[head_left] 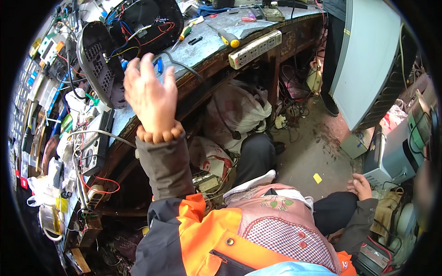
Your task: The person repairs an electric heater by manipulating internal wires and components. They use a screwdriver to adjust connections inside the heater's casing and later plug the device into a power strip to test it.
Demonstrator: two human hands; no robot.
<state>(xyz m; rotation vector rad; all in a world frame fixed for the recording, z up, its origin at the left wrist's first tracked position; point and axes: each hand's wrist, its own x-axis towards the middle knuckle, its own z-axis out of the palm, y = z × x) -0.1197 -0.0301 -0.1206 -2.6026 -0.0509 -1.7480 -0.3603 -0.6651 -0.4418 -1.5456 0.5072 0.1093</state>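
Note:
My left hand [150, 89], in a wooden bead bracelet, hangs open over the bench edge, fingers loosely bent. Just beyond it are blue-handled pliers [159, 65] and a dark, grilled plastic housing [103, 73]. A black casing [138, 32] with coloured wires lies farther back, beside screwdrivers [225, 37] with yellow handles and a black cable [193, 73] that drapes over the edge. Down at the lower right, my right hand [360, 186] is by my dark-trousered knee [334, 207], fingers loosely curled and apart, holding nothing that I can see.
A power strip [255, 48] is fixed along the bench edge [294, 20]. Bags [235, 110] and cables lie beneath. A person's dark leg [329, 78] stands behind a large pale panel [368, 60] at right. Grey metal boxes [391, 152] sit beside me; cluttered electronics fill the left bench.

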